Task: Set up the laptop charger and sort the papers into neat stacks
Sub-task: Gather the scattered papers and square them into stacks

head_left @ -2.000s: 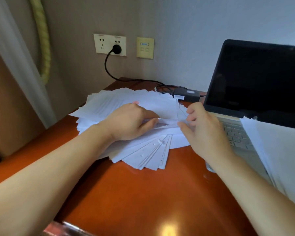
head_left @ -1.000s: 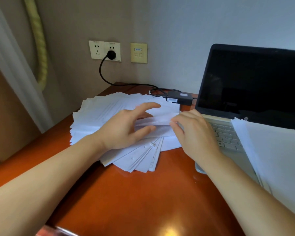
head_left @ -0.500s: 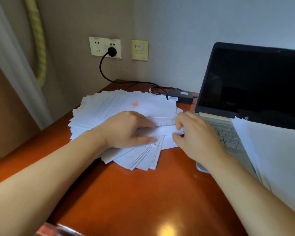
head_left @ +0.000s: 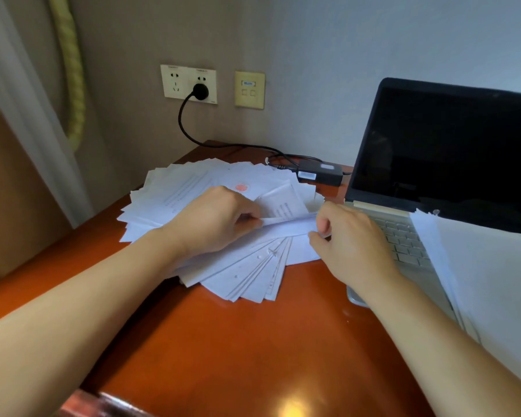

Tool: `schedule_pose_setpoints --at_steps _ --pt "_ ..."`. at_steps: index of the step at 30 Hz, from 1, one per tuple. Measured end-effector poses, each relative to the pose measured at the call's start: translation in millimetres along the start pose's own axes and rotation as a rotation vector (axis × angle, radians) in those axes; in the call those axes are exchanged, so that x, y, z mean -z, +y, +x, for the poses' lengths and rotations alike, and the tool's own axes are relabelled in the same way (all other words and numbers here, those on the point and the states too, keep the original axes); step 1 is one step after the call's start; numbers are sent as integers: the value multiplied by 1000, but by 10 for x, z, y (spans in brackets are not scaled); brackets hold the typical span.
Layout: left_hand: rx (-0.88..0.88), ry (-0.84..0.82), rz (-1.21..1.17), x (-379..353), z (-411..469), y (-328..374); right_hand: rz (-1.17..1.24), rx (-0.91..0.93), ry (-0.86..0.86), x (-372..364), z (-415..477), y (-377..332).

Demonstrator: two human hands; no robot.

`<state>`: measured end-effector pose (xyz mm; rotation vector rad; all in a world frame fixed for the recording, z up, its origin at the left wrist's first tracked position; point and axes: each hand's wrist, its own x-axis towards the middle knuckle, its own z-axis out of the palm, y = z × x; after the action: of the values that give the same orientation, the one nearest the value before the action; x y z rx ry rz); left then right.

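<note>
A fanned pile of white papers (head_left: pixel 175 194) lies on the orange-brown desk (head_left: pixel 238 350). My left hand (head_left: pixel 214 219) rests on the pile, its fingers curled and pinching the lifted edge of a sheet (head_left: pixel 286 207). My right hand (head_left: pixel 349 239) pinches the same sheet's right end, thumb under and fingers over. The black charger brick (head_left: pixel 319 173) sits behind the pile, with its cable (head_left: pixel 184 127) plugged into the wall socket (head_left: pixel 188 84). An open laptop (head_left: pixel 445 152) with a dark screen stands at the right.
A second stack of white papers (head_left: pixel 487 278) lies over the right part of the laptop keyboard. A yellow wall plate (head_left: pixel 249 90) sits beside the socket. A curtain with a yellow rope (head_left: pixel 73 70) hangs at the left. The desk's front edge is near the bottom.
My left hand's fingers, spread flat a second ago, have curled onto the sheet's edge. The sheet has lifted and folded up, showing printed text. My right hand stays at its right end.
</note>
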<state>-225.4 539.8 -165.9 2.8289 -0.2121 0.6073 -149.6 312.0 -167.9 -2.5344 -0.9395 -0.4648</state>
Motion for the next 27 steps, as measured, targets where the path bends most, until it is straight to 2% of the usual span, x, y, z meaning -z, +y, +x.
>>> schedule_pose_setpoints --at_steps 3,6,9,12,16,22,25,27 --pt "139 21 -184 38 4 -30 6 34 -7 2 -9 -22" --pt "218 -28 -379 60 -5 -64 20 34 -11 -10 -8 -31" --pt "240 -61 -431 67 -14 -134 31 -16 11 -33 17 -22" --pt "239 11 -486 84 -7 -166 38 -37 6 -44 32 -24" --pt "233 61 -489 86 -4 -154 -9 13 5 -65 29 -6" --pt "259 260 -394 43 5 -159 -12 -5 37 -65 49 56" --pt "209 207 -332 40 -16 -182 -123 76 0 -66 93 78" --pt "92 73 -345 73 -39 -126 -114 101 25 -66 119 74"
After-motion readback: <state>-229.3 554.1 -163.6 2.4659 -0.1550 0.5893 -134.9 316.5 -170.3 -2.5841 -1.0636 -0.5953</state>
